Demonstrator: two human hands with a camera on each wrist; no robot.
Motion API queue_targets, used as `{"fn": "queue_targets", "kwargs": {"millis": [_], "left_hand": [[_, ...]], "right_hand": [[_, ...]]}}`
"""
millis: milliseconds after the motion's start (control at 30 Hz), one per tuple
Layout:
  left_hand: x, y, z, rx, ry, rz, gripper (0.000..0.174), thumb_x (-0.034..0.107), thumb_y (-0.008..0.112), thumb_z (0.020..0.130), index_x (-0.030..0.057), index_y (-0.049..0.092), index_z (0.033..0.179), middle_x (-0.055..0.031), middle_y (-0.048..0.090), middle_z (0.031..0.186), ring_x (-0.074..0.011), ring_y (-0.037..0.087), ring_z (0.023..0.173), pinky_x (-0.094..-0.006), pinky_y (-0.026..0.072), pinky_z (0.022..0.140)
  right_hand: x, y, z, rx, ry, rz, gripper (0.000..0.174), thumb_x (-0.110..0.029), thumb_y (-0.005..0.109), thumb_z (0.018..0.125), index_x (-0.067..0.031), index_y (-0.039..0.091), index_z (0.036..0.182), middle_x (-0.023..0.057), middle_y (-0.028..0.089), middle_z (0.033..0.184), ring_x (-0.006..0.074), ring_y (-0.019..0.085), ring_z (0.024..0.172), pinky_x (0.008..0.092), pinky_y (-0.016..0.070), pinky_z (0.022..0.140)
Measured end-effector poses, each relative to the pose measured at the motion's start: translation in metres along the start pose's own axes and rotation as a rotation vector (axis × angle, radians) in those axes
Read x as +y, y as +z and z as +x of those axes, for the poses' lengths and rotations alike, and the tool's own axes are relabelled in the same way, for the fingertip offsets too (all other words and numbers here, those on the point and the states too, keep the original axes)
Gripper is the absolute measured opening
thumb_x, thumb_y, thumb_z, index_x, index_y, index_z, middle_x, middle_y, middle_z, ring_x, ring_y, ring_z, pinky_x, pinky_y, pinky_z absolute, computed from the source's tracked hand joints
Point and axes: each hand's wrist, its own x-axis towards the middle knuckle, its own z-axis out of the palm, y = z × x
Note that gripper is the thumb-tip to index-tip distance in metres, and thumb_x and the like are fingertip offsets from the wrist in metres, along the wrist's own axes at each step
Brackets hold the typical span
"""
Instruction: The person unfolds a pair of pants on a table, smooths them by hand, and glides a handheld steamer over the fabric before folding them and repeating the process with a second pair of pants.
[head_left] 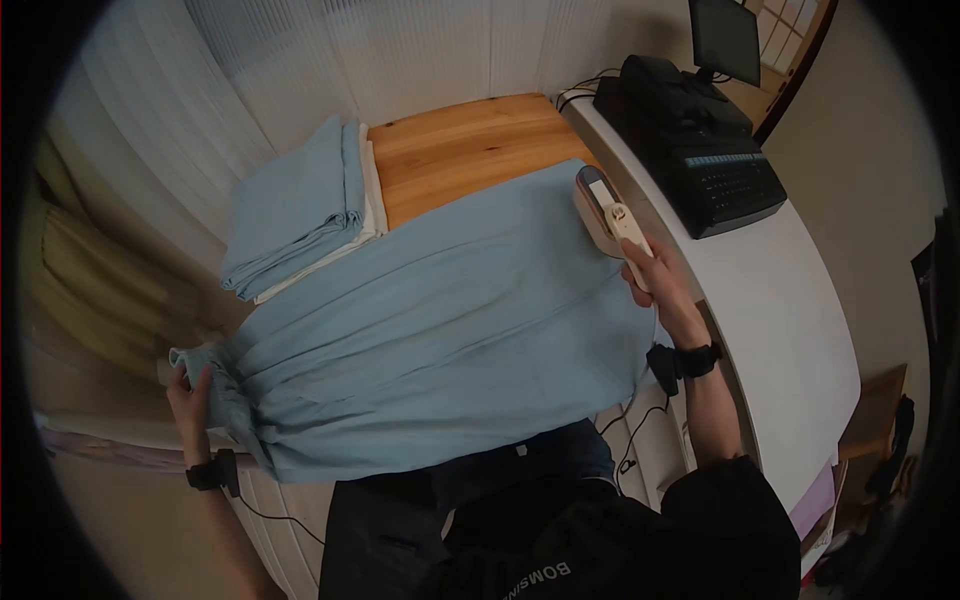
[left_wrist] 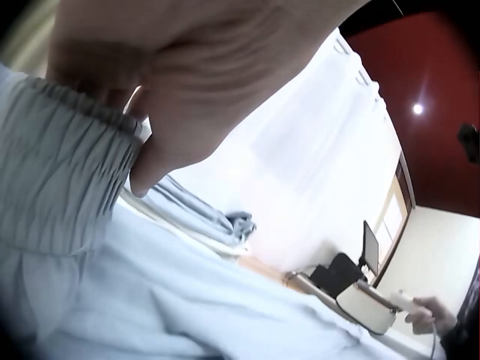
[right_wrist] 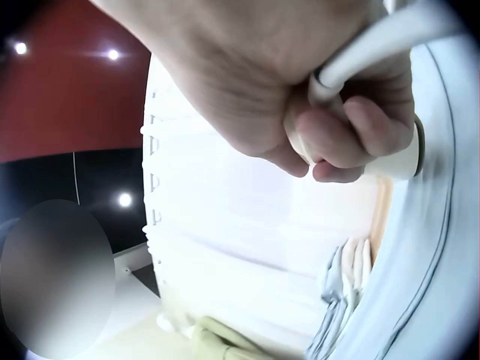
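A light blue garment [head_left: 440, 330] lies spread before me, its left end gathered into an elasticated band [left_wrist: 67, 165]. My left hand [head_left: 188, 400] grips that band, thumb on the near side; the other fingers are partly hidden behind the cloth. My right hand [head_left: 662, 283] holds a cream handheld garment steamer [head_left: 610, 215] by its handle, fingers wrapped round it. The steamer's head is at the far right part of the garment, its soleplate hidden from above. From the handle's end runs a thick white cord [right_wrist: 390, 41], seen close up in the right wrist view.
Folded blue cloth [head_left: 295, 205] is stacked on cream cloth at the back left of the wooden board [head_left: 460, 145]. On the right, a white counter [head_left: 790, 310] carries a black machine with keys [head_left: 725, 175] and a screen [head_left: 725, 40]. Curtains hang behind and left.
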Motion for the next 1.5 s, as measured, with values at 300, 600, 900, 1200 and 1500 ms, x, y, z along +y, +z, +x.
{"fn": "queue_targets", "kwargs": {"millis": [300,600,900,1200,1500], "left_hand": [[0.092,0.164,-0.113,-0.305,0.435,0.806,0.078,0.034,0.079,0.081,0.0109,0.046,0.147,-0.0205,0.033,0.156,-0.0426,0.044,0.133,-0.0557,0.0433,0.103],[0.117,0.242,-0.127,-0.593,0.240,0.810,0.093,0.074,0.065,0.078,0.0339,0.033,0.156,-0.0089,0.010,0.168,-0.0512,0.005,0.150,-0.0842,0.0077,0.104],[0.114,0.273,-0.051,-0.541,0.154,0.821,0.080,0.074,0.051,0.088,0.0385,0.028,0.157,-0.0088,0.009,0.168,-0.0502,0.005,0.150,-0.0839,0.0057,0.104],[0.109,0.249,-0.114,-0.572,0.377,0.822,0.076,0.059,0.053,0.095,0.0211,0.032,0.157,-0.0119,0.010,0.168,-0.0447,0.006,0.152,-0.0819,0.0103,0.105],[0.047,0.214,-0.064,-0.480,0.403,0.755,0.078,0.061,0.054,0.093,0.0229,0.031,0.158,-0.0076,0.010,0.168,-0.0431,0.005,0.153,-0.0819,0.0135,0.104]], "right_hand": [[0.053,0.038,-0.154,-0.634,0.344,0.138,0.035,-0.025,0.061,0.100,-0.0017,0.057,0.126,-0.0012,0.052,0.066,0.0044,0.043,0.049,0.0217,0.0314,0.044],[0.043,-0.030,-0.077,-0.279,0.264,0.089,0.031,-0.030,0.061,0.100,-0.0041,0.061,0.117,-0.0020,0.051,0.064,0.0023,0.033,0.044,0.0224,0.0214,0.039],[0.017,-0.015,0.008,-0.145,-0.025,-0.136,0.038,-0.037,0.060,0.100,-0.0037,0.059,0.119,-0.0048,0.049,0.066,0.0017,0.032,0.044,0.0206,0.0232,0.040],[0.042,0.048,-0.153,-0.521,0.257,0.116,0.041,-0.028,0.061,0.100,-0.0001,0.056,0.130,0.0013,0.056,0.077,0.0064,0.051,0.065,0.0241,0.0394,0.053],[0.052,-0.012,-0.110,-0.265,0.281,0.151,0.031,-0.029,0.061,0.100,-0.0044,0.061,0.119,-0.0020,0.051,0.065,0.0023,0.035,0.044,0.0213,0.0230,0.040]]}}
